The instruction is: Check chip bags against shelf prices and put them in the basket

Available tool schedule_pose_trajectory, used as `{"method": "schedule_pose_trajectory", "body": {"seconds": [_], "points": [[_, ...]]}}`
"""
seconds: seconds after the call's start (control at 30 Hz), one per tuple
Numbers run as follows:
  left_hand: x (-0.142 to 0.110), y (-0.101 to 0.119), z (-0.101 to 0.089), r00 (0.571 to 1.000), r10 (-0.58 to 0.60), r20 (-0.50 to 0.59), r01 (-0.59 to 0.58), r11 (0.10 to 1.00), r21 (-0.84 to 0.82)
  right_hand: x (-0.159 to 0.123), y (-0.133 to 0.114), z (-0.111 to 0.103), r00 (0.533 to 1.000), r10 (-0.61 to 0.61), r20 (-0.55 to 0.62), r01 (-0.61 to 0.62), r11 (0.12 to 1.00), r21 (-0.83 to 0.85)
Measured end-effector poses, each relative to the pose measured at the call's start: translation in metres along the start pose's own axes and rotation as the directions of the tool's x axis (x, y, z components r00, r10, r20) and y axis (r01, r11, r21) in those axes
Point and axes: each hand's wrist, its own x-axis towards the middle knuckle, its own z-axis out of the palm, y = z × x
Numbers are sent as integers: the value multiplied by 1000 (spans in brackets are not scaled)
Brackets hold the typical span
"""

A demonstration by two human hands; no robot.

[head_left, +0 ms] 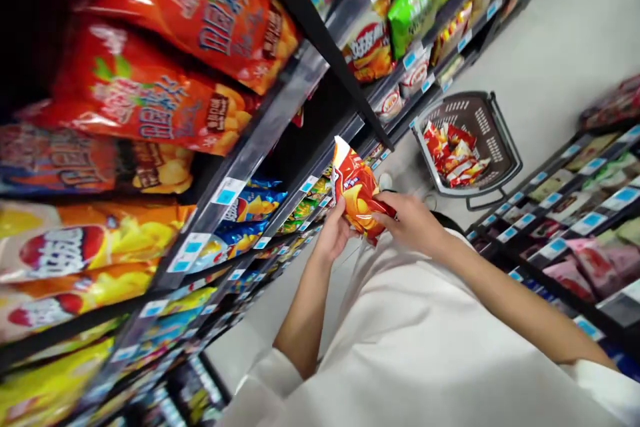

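- Red-and-orange chip packet (pixel 357 197), up in both hands, and look at the line: it lies left of the shopping basket (pixel 493 130) and nearer the body, well apart from it.
- Its long axis sits roughly broadside to the basket, pale tip leaning forward, lower end back towards the body. No end points straight at the basket!
- Right hand (pixel 407 220) is on the packet's basket side, so that's the nearer hand, thumb and fingers pinching the red edge.
- Left hand (pixel 336 233) takes the side away from the basket, thumb laid on the front, fingers wrapped behind (mostly hidden, so how firmly they press I can't tell).
- Down below, the basket stands on a pale floor (pixel 565 27), several red packets (pixel 457 153) heaped towards its left.
- And the room: left-hand shelving (pixel 295 77), stacked with snack bags, runs along the basket's left; right-hand shelving (pixel 539 210) flanks its right, near the handle; the aisle carries on beyond the basket.
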Motion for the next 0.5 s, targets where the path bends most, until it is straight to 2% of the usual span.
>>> {"method": "schedule_pose_trajectory", "body": {"seconds": [0.17,0.27,0.33,0.4,0.47,0.5], "points": [[20,16,-11,995,-99,-22,100,991,89,10,2,6,993,114,14,-112,990,-83],[36,24,-25,992,-113,-55,119,985,123,17,11,8,993,115,10,-115,993,-40],[48,29,-40,993,-69,-98,82,987,135,19,22,8,992,124,-25,-123,992,15],[61,35,-58,981,17,-191,13,988,155,18,35,9,983,163,-83,-157,985,73],[75,42,-78,935,157,-318,-91,973,213,14,49,9,963,226,-148,-207,969,134],[83,46,-88,894,238,-380,-146,956,255,11,55,9,948,262,-180,-235,959,160]]}}
